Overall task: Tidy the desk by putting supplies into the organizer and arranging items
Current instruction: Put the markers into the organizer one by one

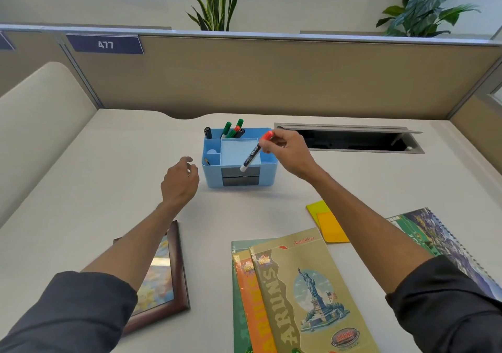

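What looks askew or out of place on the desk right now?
The notebooks lie fanned and tilted, not squared. Two sticky-note pads overlap crookedly beside them. The picture frame lies flat. Nothing looks spilled or damaged.

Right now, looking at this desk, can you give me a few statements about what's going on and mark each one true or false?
1. The right hand holds a red-capped marker above the blue organizer. True.
2. The left hand grips a pen. False: it holds nothing, fingers loosely curled beside the organizer.
3. Green-capped markers stand in the organizer's back compartment. True.
4. The picture frame stands upright. False: it lies flat on the desk.
5. The sticky notes are inside the organizer. False: they lie on the desk.
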